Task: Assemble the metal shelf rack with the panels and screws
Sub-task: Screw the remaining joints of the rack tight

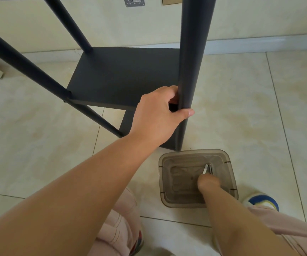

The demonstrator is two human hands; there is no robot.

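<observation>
Left hand grips the near right post of the dark metal rack, fingers and thumb curled round it just beside the low shelf panel. Right hand reaches down into a translucent grey bin standing on the tiled floor near the post's foot, fingers bunched on a thin silvery tool. No writing is legible.

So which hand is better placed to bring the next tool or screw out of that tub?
The right hand: it is already down inside the clear tub, at a silvery metal piece. The left hand grips the dark rack post, apparently steadying the rack.
</observation>
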